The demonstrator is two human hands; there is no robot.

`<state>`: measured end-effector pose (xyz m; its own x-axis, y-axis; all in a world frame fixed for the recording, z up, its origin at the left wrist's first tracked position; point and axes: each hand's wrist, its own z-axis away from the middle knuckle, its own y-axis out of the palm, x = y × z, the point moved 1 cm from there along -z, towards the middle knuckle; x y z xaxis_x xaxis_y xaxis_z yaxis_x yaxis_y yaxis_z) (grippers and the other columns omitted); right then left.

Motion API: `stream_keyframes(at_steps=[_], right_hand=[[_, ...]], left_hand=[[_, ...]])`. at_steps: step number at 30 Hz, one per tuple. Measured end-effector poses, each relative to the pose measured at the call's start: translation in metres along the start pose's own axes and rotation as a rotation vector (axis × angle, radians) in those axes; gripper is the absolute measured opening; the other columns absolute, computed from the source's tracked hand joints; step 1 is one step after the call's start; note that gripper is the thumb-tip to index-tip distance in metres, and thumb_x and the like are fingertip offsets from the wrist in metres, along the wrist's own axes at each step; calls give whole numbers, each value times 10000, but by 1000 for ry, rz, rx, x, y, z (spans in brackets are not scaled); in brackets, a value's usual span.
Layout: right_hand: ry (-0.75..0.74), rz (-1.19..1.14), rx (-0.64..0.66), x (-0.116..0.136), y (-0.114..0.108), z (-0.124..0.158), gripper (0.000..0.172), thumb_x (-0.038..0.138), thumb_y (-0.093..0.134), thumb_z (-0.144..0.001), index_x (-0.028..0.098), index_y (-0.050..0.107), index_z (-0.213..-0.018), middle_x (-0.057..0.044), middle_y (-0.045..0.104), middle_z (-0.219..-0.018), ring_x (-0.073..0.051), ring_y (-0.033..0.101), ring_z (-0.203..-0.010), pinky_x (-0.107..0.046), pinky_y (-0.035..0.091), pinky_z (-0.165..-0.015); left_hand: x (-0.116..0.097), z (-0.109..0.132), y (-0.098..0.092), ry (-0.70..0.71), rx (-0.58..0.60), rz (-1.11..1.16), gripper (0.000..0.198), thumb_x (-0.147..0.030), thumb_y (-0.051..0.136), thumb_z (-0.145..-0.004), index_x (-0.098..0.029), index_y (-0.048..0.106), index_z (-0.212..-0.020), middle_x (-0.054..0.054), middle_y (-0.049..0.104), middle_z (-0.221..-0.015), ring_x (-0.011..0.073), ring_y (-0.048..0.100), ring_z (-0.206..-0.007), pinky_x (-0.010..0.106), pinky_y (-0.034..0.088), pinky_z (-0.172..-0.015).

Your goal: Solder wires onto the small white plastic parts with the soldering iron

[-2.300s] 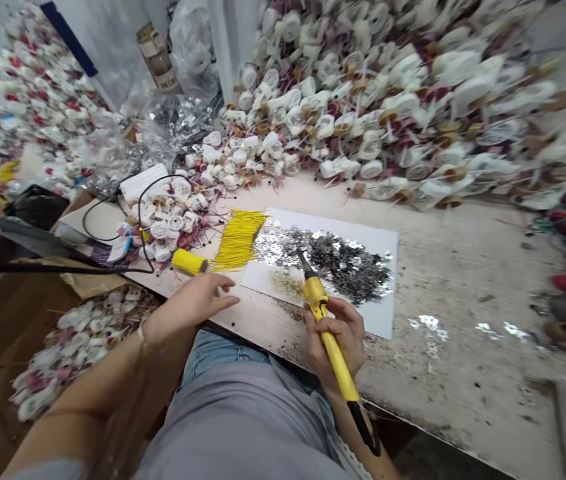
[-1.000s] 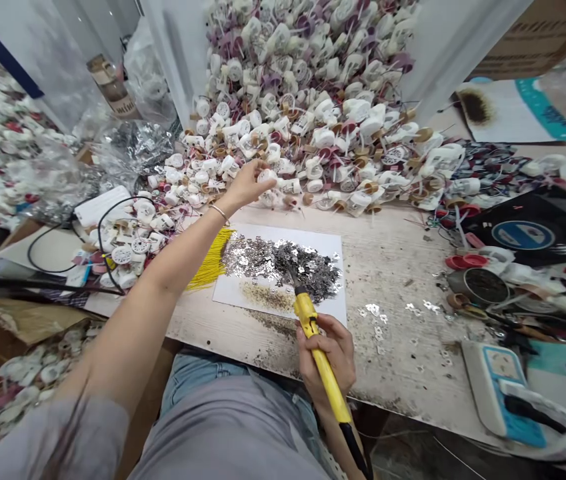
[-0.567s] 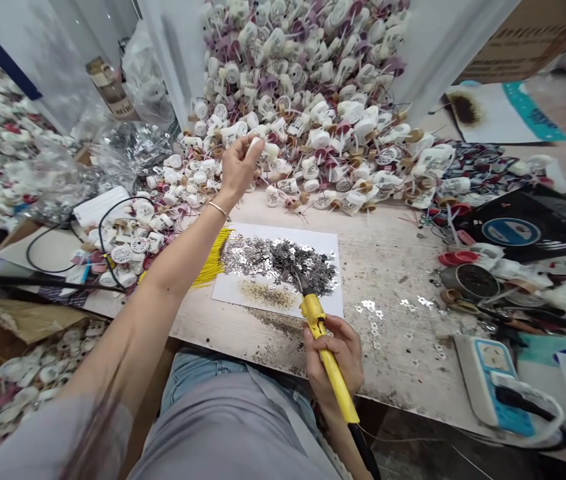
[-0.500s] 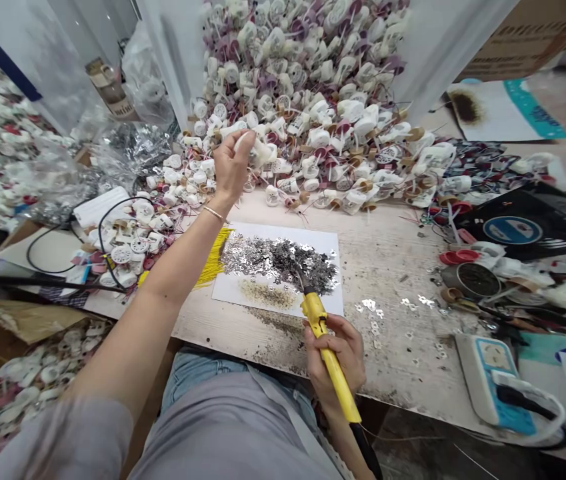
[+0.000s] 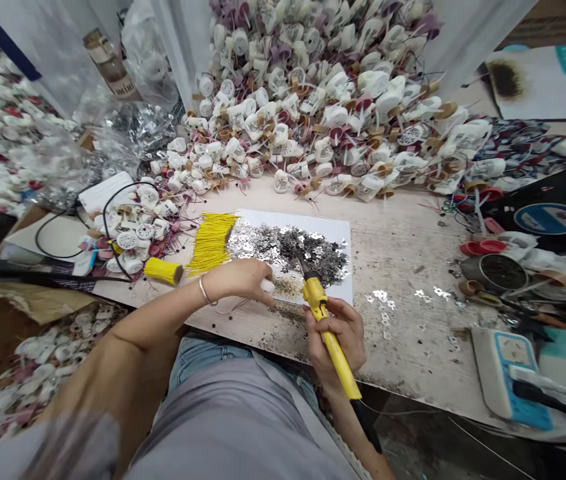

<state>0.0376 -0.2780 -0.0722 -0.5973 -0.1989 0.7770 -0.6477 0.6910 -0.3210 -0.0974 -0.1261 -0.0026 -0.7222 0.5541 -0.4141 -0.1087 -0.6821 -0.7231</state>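
My left hand [image 5: 253, 278] is closed on a small white plastic part [image 5: 267, 286], just above the near left edge of a white sheet [image 5: 343, 233]; a thin wire trails from it. In my right hand [image 5: 339, 333] is a yellow soldering iron [image 5: 339, 365], its tip pointing up and left into a heap of small metal pieces [image 5: 313, 253] on the sheet. Yellow wires [image 5: 211, 241] lie fanned out at the heap's left side, and a tied yellow bundle [image 5: 161, 271] rests farther left.
A large pile of white plastic parts [image 5: 333, 120] covers the back. Loose metal pieces [image 5: 380, 295] are scattered right of the sheet. At the right stand a metal cup [image 5: 501, 272] and a power strip [image 5: 513, 377]. A black cable [image 5: 105, 220] loops at the left.
My left hand has come down and toward me from the pile, with the white part in it. The yellow wires are more fully uncovered. My right hand keeps its hold on the iron.
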Motion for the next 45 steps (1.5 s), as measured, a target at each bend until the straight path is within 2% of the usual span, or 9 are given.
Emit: stream_keyframes(at_steps=[3, 5, 8, 15, 24, 31, 34, 39, 45], right_hand=[[21, -20, 23, 2, 4, 3, 195, 119, 682, -743, 196, 528, -652, -36, 581, -1023, -164, 628, -928, -299, 580, -716], [23, -49, 50, 4, 7, 3, 193, 107, 676, -741, 193, 529, -651, -31, 576, -1039, -159, 633, -915, -298, 583, -720], [-30, -96, 123, 7, 18, -2, 185, 102, 680, -738, 191, 534, -665, -33, 557, -1074, -160, 633, -933, -304, 588, -746], [-222, -76, 293, 7, 64, -19, 106, 158, 639, -800, 207, 549, -830, -61, 469, -1176, -170, 595, -1057, -322, 588, -834], [-183, -50, 272, 2, 54, -15, 172, 139, 671, -738, 199, 537, -826, -67, 452, -1186, -192, 576, -1066, -318, 582, -822], [-176, -63, 276, -2, 62, -15, 136, 96, 616, -778, 210, 553, -816, -54, 469, -1171, -175, 591, -1032, -314, 581, -818], [-122, -114, 260, 1, 49, -12, 180, 117, 687, -739, 212, 543, -790, -50, 480, -1153, -186, 579, -1058, -333, 577, -842], [271, -383, 228, 17, 41, -1, 250, 192, 734, -721, 219, 506, -821, -68, 470, -1182, -212, 566, -1118, -352, 605, -792], [407, -419, 185, 24, 47, 7, 247, 204, 739, -716, 212, 502, -785, -73, 477, -1178, -227, 553, -1149, -346, 600, -776]], left_hand=[[12, 17, 4, 11, -190, 40, 434, -415, 676, -740, -177, 635, -1100, 98, 686, -1028, 246, 625, -933, 287, 452, -761], [21, 35, 8, -81, -284, 65, 256, -345, 573, -833, -167, 674, -987, 97, 687, -961, 233, 625, -885, 300, 449, -772], [33, 57, 28, -182, -249, 57, 198, -251, 520, -848, -159, 690, -806, 87, 668, -815, 214, 613, -786, 306, 450, -744], [41, 75, 70, -154, -221, -116, 197, -196, 453, -872, -163, 648, -867, 101, 643, -906, 252, 575, -908, 383, 437, -828], [33, 75, 59, -140, -428, 658, 108, -236, 565, -775, -166, 646, -793, 11, 631, -716, 119, 538, -650, 240, 440, -636], [31, 45, 84, -106, -323, 1441, 412, -479, 783, -580, -122, 653, -737, 13, 631, -656, 69, 483, -536, 225, 413, -560], [25, 43, 86, -61, -346, 1335, 393, -494, 734, -660, -117, 689, -761, 51, 680, -703, 103, 541, -580, 238, 443, -587], [12, 53, 76, 121, -474, 724, 231, -280, 522, -876, -139, 699, -827, 74, 701, -818, 163, 617, -776, 257, 462, -724], [7, 59, 72, 81, -434, 469, 251, -214, 447, -917, -154, 669, -815, 40, 681, -763, 150, 594, -727, 254, 431, -714]])
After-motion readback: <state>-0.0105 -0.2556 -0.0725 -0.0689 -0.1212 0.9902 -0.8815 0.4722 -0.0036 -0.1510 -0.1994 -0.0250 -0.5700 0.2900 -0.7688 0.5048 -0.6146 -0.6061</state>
